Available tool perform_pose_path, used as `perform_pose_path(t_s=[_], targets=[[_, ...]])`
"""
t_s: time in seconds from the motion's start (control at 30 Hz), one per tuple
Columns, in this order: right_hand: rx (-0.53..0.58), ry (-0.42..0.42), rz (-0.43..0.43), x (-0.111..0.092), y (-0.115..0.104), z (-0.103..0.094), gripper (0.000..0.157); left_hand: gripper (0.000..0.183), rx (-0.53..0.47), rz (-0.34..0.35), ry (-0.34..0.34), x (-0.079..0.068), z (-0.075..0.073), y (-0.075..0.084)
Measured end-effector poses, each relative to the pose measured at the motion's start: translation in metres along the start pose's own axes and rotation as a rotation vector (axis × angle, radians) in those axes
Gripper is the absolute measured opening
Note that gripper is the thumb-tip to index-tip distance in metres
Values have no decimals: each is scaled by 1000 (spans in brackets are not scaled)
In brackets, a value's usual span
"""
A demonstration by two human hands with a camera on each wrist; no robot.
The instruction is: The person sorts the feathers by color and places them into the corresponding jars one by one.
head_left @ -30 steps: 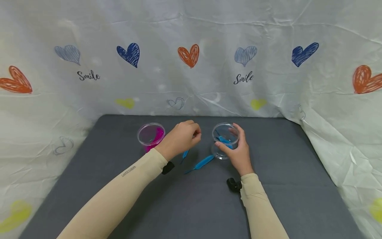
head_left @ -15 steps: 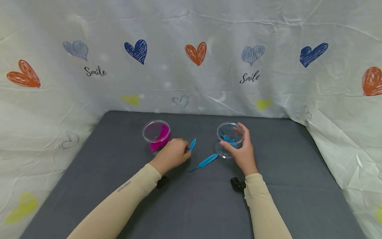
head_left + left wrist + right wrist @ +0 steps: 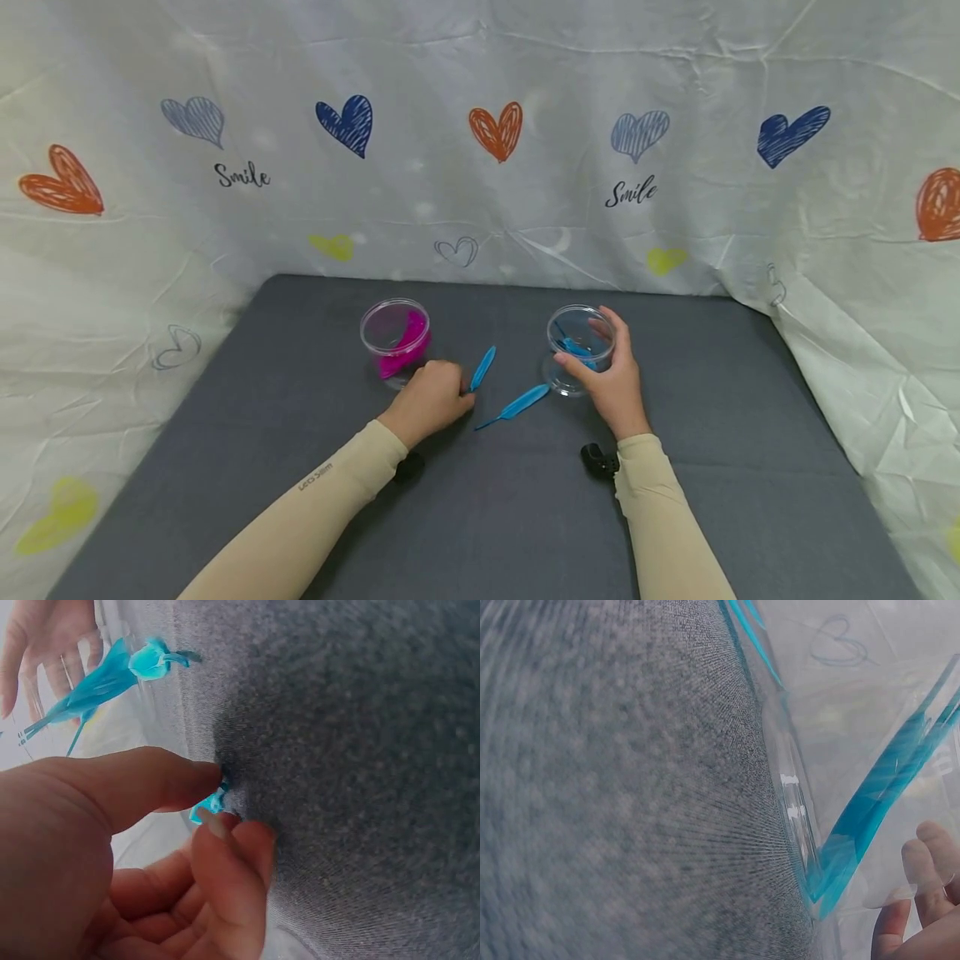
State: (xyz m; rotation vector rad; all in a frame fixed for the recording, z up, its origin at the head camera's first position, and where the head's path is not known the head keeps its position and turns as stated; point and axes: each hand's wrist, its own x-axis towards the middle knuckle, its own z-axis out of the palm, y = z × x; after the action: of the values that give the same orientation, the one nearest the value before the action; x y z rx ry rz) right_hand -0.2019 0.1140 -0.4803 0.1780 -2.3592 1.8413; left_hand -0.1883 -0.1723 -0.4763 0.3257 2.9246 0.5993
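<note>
In the head view my left hand [image 3: 427, 400] pinches the near end of a blue feather [image 3: 483, 367] on the table. The left wrist view shows thumb and fingertips close round a bit of blue feather [image 3: 204, 810], mostly hidden. My right hand [image 3: 618, 390] grips a clear plastic cup [image 3: 557, 381] from its right side, thumb in front and fingers behind. Inside that cup lie blue feathers [image 3: 576, 347], seen through its wall in the right wrist view too. Another blue feather [image 3: 522, 403] rests on the table, its tip right at the cup's base.
A second clear cup [image 3: 372, 360] with pink feathers [image 3: 406, 346] in it stands behind my left hand. The grey table [image 3: 495, 517] ends at a pale cloth backdrop [image 3: 420, 192] printed with hearts.
My left hand has moved left and toward me, from above the table down to the near end of the blue feather, uncovering it. The right hand keeps its grip on the cup.
</note>
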Motion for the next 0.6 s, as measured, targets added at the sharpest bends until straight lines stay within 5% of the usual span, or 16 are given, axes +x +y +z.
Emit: perform_pose_path(t_s=[0.6], targets=[[-20,14,-29,10,34,0,96,52,-72,-90,-21,-6,1,-1]])
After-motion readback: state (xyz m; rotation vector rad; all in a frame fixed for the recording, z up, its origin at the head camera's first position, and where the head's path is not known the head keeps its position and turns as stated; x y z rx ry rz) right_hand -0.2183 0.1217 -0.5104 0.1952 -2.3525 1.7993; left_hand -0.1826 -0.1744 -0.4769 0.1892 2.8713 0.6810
